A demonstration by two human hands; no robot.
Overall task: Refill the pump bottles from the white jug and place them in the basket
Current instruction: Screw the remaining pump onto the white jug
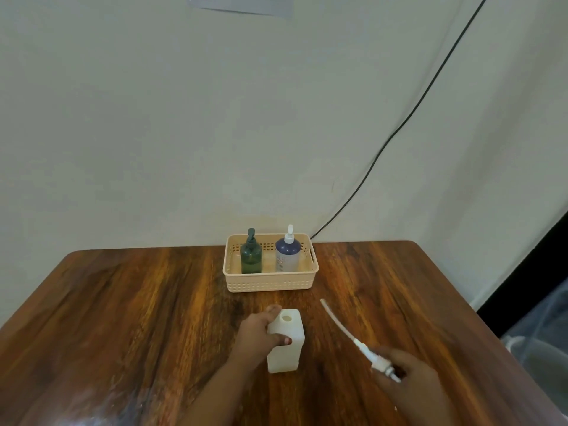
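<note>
A white square bottle (287, 348) stands upright on the wooden table (138, 318), its round mouth uncovered. My left hand (258, 333) grips its upper left side. My right hand (408, 376) holds a white pump head with a long dip tube (341, 327); the tube points up and left, above the table to the right of the bottle. At the back, a beige basket (270, 282) holds a dark green pump bottle (251, 256) on the left and a dark blue pump bottle (288, 255) with a white pump on the right.
The basket stands near the table's far edge against a pale wall. A black cable (399, 124) runs down the wall to behind the basket. A clear plastic bag (541, 333) lies off the table's right edge.
</note>
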